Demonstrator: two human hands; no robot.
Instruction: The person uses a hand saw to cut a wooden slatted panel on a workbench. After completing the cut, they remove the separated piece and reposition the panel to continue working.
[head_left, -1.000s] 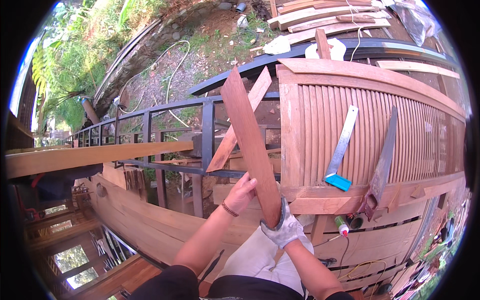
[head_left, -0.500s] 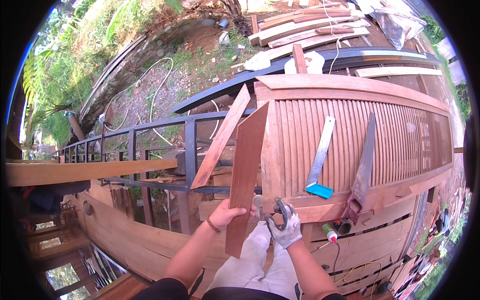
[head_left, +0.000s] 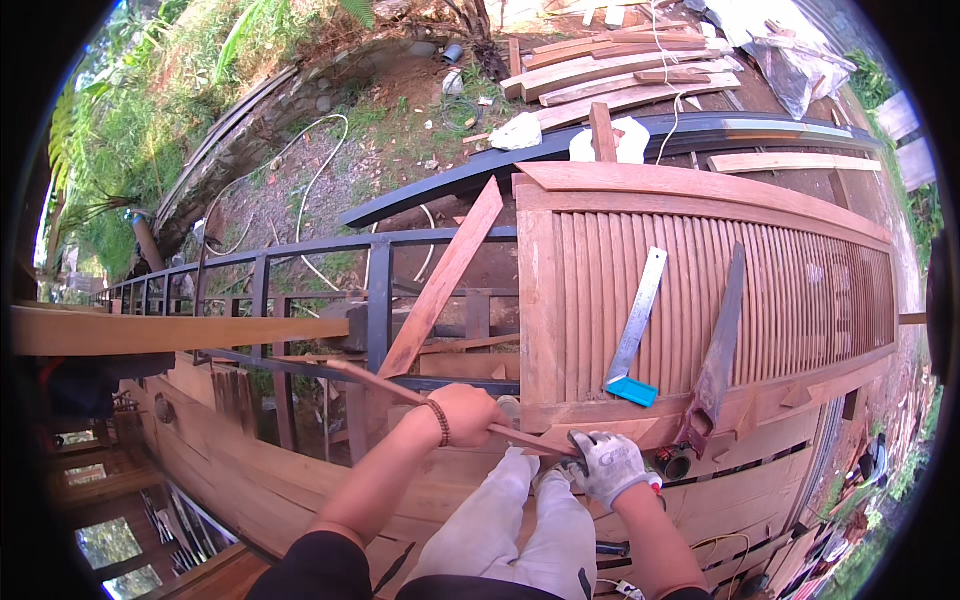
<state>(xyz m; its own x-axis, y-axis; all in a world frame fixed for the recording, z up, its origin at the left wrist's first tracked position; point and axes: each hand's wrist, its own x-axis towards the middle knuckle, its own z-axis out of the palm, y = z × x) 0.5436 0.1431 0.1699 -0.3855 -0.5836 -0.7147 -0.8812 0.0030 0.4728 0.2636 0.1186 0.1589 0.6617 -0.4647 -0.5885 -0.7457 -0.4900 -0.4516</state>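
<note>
My bare left hand (head_left: 464, 415), with a beaded bracelet at the wrist, is closed around a reddish-brown wooden board (head_left: 385, 384). The board shows as a thin strip, its narrow edge turned up, slanting down to the right. At its right end my right hand (head_left: 610, 466), in a grey-white work glove, has its fingers bent around the wood. Just beyond the hands lies a louvered wooden panel (head_left: 538, 310). On its slats rest a try square (head_left: 637, 318) with a blue handle and a handsaw (head_left: 717, 350).
A loose plank (head_left: 445, 275) leans across a dark metal frame (head_left: 379, 300) left of the panel. A yellowish beam (head_left: 180, 335) juts in from the left. Timber (head_left: 620, 70) is stacked on the ground at the back. A dark round object (head_left: 674, 462) sits beside the saw handle.
The board has swung from nearly upright, broad face showing, to a slanted, edge-up position. My right hand has moved from free of the board to gripping its end.
</note>
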